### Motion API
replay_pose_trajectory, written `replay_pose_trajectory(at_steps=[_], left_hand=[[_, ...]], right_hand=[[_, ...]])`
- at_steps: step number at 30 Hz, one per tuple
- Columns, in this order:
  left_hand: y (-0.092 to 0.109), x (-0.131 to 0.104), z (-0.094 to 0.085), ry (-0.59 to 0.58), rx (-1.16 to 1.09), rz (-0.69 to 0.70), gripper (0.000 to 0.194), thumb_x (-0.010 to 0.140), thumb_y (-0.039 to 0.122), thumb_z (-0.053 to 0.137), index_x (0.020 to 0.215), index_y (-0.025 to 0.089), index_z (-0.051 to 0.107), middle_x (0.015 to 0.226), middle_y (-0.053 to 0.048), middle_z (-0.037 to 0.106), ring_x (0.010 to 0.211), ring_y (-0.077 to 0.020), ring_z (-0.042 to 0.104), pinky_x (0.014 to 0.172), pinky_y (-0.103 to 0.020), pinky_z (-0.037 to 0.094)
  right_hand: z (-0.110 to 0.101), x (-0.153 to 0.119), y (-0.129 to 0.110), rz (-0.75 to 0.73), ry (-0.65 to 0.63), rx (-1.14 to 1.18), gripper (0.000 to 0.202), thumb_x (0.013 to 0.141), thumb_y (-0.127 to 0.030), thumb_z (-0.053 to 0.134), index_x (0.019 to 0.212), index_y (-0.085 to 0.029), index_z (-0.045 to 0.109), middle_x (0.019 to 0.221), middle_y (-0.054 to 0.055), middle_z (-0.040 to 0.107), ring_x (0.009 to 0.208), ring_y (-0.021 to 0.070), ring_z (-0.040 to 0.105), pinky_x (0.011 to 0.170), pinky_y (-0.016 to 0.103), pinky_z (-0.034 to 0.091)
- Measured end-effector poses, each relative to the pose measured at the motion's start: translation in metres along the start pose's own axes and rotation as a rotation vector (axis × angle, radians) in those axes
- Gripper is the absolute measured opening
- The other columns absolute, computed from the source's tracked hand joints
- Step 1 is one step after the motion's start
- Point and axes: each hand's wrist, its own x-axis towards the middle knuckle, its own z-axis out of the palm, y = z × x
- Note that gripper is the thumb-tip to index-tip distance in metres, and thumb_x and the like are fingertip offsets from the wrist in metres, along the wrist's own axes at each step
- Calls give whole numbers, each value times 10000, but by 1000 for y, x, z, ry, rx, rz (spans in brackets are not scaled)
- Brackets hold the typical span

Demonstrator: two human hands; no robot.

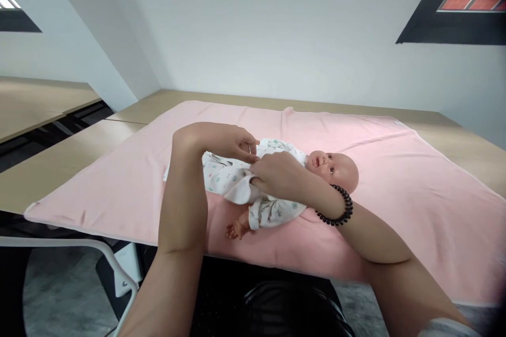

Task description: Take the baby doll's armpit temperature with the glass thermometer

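A baby doll (pixel 336 168) lies on its back on a pink cloth, its head to the right and one arm toward the near edge. It wears a white patterned garment (pixel 221 176). Over the doll's front, my left hand (pixel 233 143) bends inward, its fingers pinched at the garment. My right hand (pixel 276 171) meets it there, fingers closed on the garment's front, with a loose flap hanging below. The fingertips of both hands nearly touch, and what lies between them is partly hidden.
The pink cloth (pixel 114 184) covers much of a wooden table (pixel 166 96) against a white wall. A white chair frame (pixel 106 247) stands at the lower left. Another table (pixel 35 100) is at the far left.
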Motion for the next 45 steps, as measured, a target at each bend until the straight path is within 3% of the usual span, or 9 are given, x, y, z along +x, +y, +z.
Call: replay_pose_trajectory(at_steps=[4,10,18,21,24,28,35,40,45], left_hand=[[-7,8,-2,4,-11,-38,524,827,688,506,1036,258,720,1061,-45,733,928,-222,635,759,-287,408],[-17,23,-4,-58,-48,-45,563,804,719,512,1042,257,728,1160,-47,730,1047,-244,624,833,-289,419],[1,43,8,-81,65,-49,280,711,437,695,916,249,724,1032,-41,740,900,-237,634,802,-323,430],[0,46,7,-27,70,-76,206,729,384,668,858,228,703,956,-56,730,905,-254,620,796,-336,426],[-4,45,5,-17,39,-64,201,729,410,667,832,238,678,972,-54,728,960,-269,612,795,-333,420],[-5,46,6,-15,63,-76,184,718,391,657,811,233,654,936,-56,705,866,-253,611,718,-330,406],[-2,54,10,-36,100,-143,153,688,340,657,752,217,593,809,-44,649,724,-212,578,637,-314,358],[14,66,16,74,105,133,245,789,374,592,965,209,635,1044,-57,687,858,-190,588,682,-276,386],[41,104,40,372,12,478,270,928,279,393,803,167,604,807,-45,660,718,-151,535,656,-289,362]], right_hand=[[6,12,8,68,100,88,467,1018,-465,419,680,-177,565,660,36,608,594,155,484,526,302,234],[12,17,22,278,163,134,441,972,-587,505,890,-172,630,766,64,661,693,199,581,572,302,299],[-8,-10,57,267,130,191,289,897,-473,646,970,-193,629,923,62,691,823,217,599,647,315,389],[2,-35,48,234,10,75,305,846,-492,699,927,-205,634,894,67,675,829,252,582,618,327,363],[24,-58,37,203,-33,-108,169,848,-290,701,947,-173,629,908,86,669,909,296,571,701,370,375],[45,-76,36,231,133,-220,160,914,-73,491,910,-152,631,953,110,681,980,294,558,861,431,359],[61,-83,57,144,378,-200,173,934,-240,564,1076,-199,654,1140,72,681,1113,291,527,979,543,282],[79,-78,61,135,603,-265,169,997,-251,513,966,-214,675,1127,25,711,1106,243,562,1119,630,117],[87,-75,62,372,719,-361,142,960,-227,520,992,-186,652,1272,89,660,1253,312,497,1112,640,153]])
